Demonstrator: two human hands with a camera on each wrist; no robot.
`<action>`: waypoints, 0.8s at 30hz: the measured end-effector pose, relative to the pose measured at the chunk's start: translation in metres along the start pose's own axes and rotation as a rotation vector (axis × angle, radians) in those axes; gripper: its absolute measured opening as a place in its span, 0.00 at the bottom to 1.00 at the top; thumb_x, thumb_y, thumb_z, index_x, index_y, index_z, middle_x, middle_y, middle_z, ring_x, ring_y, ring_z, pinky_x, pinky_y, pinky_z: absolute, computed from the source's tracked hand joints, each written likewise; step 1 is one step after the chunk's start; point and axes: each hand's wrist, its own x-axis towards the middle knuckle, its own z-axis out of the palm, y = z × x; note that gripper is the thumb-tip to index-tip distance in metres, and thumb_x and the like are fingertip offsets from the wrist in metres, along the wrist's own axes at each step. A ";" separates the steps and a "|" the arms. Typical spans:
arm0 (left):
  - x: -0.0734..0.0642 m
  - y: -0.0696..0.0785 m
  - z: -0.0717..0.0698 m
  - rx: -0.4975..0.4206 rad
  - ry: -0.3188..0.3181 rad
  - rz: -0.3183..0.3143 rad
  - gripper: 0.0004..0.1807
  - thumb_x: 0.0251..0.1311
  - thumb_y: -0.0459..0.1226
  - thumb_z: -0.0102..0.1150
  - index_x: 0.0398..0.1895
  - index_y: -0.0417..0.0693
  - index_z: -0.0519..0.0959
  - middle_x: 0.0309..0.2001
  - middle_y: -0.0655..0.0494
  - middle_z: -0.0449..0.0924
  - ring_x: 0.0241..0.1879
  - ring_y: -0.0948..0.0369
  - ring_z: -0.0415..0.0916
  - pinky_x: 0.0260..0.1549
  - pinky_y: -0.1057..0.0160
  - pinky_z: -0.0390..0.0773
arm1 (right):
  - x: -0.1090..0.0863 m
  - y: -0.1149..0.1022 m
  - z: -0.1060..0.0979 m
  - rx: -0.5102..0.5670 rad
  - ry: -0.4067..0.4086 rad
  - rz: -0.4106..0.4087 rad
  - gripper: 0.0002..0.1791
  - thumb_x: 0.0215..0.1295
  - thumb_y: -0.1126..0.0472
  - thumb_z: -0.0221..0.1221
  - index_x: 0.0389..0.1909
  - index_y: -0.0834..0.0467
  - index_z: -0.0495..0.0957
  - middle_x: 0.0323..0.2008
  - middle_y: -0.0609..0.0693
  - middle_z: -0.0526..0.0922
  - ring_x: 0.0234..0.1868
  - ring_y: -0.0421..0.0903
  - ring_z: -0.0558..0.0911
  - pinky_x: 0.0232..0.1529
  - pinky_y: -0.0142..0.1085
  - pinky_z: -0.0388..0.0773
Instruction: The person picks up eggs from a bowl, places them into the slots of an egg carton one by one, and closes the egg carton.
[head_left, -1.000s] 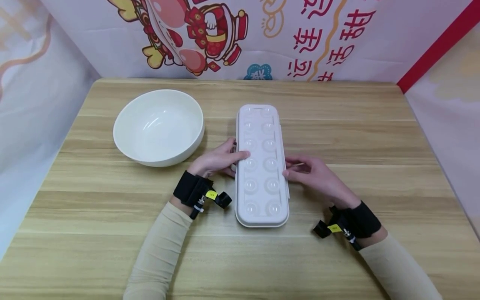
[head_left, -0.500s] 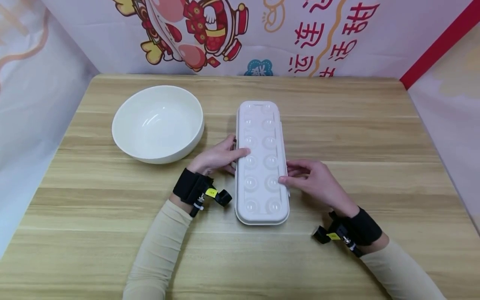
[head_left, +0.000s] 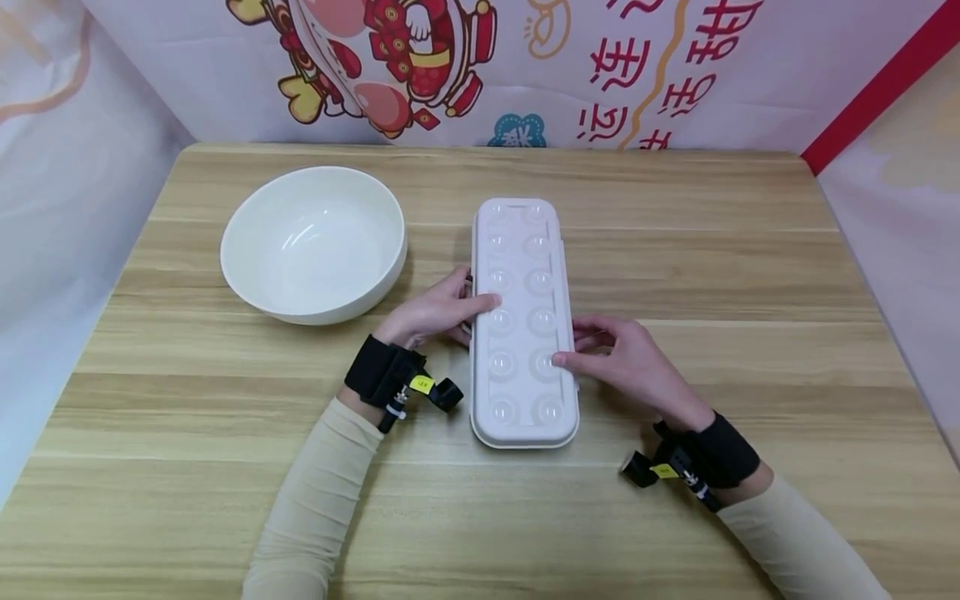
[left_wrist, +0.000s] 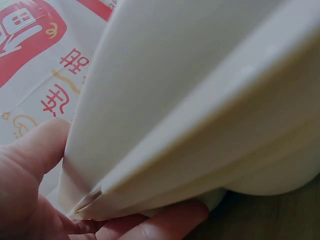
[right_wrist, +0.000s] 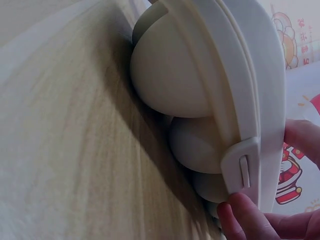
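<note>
A long white plastic egg box, its lid down, lies on the table with two rows of round bumps on top. My left hand grips its left side, thumb on the lid; in the left wrist view its fingers curl under the rim. At the other long side is my right hand, its thumb lying on the lid. In the right wrist view the fingertips touch the lower end of a side latch. Rounded egg cups bulge below the rim. The inside of the box is hidden.
A large white bowl stands at the back left, near my left hand; nothing shows in it. The wooden table ends at a printed backdrop behind, with pale cloth at both sides.
My right thumb has shifted from the box's side edge onto its lid, and that hand sits slightly nearer to me. The left hand keeps its hold. The box stays in place.
</note>
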 end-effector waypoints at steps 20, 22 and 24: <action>-0.003 0.002 -0.002 0.087 0.014 -0.029 0.29 0.65 0.42 0.48 0.67 0.50 0.53 0.47 0.40 0.74 0.40 0.50 0.78 0.35 0.53 0.82 | 0.004 0.002 -0.003 -0.056 -0.030 -0.063 0.39 0.48 0.39 0.63 0.55 0.62 0.70 0.44 0.56 0.81 0.44 0.48 0.79 0.46 0.46 0.78; -0.006 0.005 -0.004 0.200 0.069 -0.038 0.29 0.64 0.46 0.50 0.66 0.50 0.56 0.46 0.41 0.75 0.39 0.50 0.78 0.37 0.53 0.81 | 0.007 0.000 -0.006 -0.101 -0.029 -0.107 0.38 0.50 0.38 0.61 0.55 0.62 0.70 0.47 0.58 0.80 0.47 0.50 0.78 0.48 0.47 0.77; -0.009 0.009 -0.006 0.370 0.155 -0.016 0.30 0.62 0.49 0.50 0.65 0.48 0.60 0.46 0.42 0.76 0.42 0.51 0.77 0.40 0.53 0.79 | 0.010 -0.002 -0.011 -0.138 -0.016 -0.139 0.38 0.52 0.37 0.59 0.56 0.62 0.70 0.51 0.59 0.78 0.51 0.51 0.76 0.50 0.48 0.76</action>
